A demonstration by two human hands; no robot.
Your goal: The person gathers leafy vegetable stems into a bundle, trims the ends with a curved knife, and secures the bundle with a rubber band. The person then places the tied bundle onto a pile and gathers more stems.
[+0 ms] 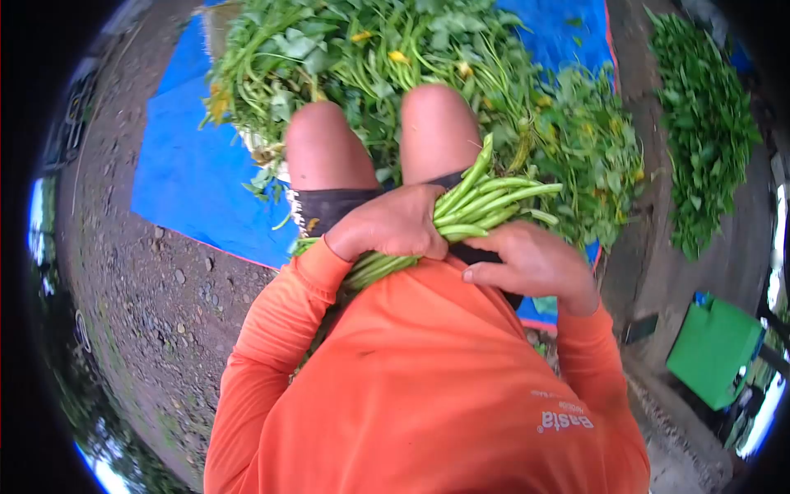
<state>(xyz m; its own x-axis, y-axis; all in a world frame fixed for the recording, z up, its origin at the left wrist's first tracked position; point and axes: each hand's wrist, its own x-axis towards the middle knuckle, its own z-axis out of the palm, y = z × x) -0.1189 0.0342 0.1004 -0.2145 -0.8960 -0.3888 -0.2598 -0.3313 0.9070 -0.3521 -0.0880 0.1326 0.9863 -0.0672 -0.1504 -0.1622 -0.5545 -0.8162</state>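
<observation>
My left hand (pixel 399 221) is closed around a bunch of slender green stalks (pixel 494 202) across my lap. Their pale tips fan out to the right of my fist, while the other part of the bunch runs down left beneath my wrist, with a few leaves showing. Close against the right end of the bunch is my right hand (pixel 522 259), blurred, its thumb held apart from the fingers. The fingertips reach the lower stalks, but nothing is visibly gripped there. Beyond my knees lies a big heap of leafy green shoots (pixel 370 62) with some yellow leaves or flowers.
Under the heap spreads a blue tarp (pixel 185 169) with a red edge. Stony bare soil (pixel 177 305) is on the left. To the right are another heap of dark green leaves (pixel 708 132) and a green plastic-looking object (pixel 714 352) on the ground.
</observation>
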